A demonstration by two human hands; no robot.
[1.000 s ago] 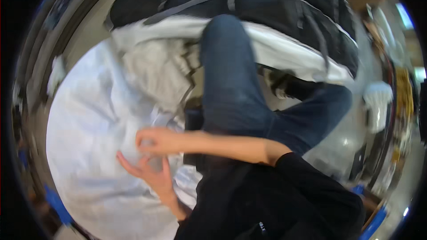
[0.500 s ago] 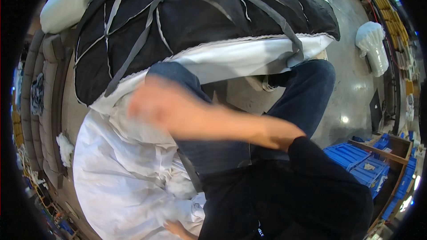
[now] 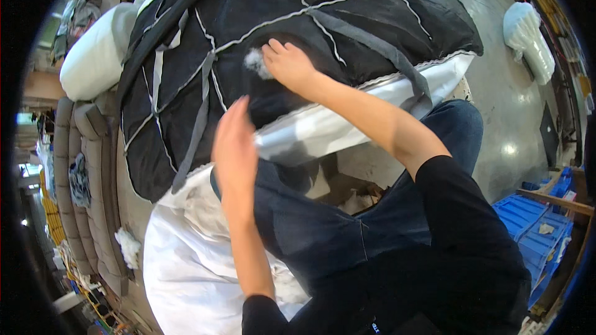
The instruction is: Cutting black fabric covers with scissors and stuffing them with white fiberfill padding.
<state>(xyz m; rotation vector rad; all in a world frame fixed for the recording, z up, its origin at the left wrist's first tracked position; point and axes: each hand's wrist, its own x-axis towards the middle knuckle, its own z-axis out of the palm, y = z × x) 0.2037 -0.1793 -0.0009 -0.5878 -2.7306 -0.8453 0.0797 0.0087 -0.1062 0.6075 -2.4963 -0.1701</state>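
Spread in front of me is a large black fabric piece [image 3: 261, 96], crossed by white seams into sections, with grey straps [image 3: 369, 42] and a white cloth border [image 3: 335, 127]. My right hand [image 3: 288, 67] is over the black fabric, its fingers closed on a tuft of white fibre stuffing [image 3: 255, 63]. My left hand [image 3: 236, 142] is raised near the fabric's near edge, above my thigh. Motion smears its fingers, and nothing can be made out in it. Beside my left leg lies a big white cloth bag [image 3: 186, 267], partly behind my left forearm.
A tufted grey-brown sofa piece [image 3: 93, 192] stands at the left, with a white roll [image 3: 99, 56] beyond it. Loose fluff [image 3: 128, 248] lies on the floor. At the right are a plastic-wrapped white bundle [image 3: 529, 40] and blue plastic crates [image 3: 528, 217].
My right hand has moved from above the white bag, forward and right, over the black fabric. My left hand has risen from beside the bag toward the fabric's near edge. The view has shifted.
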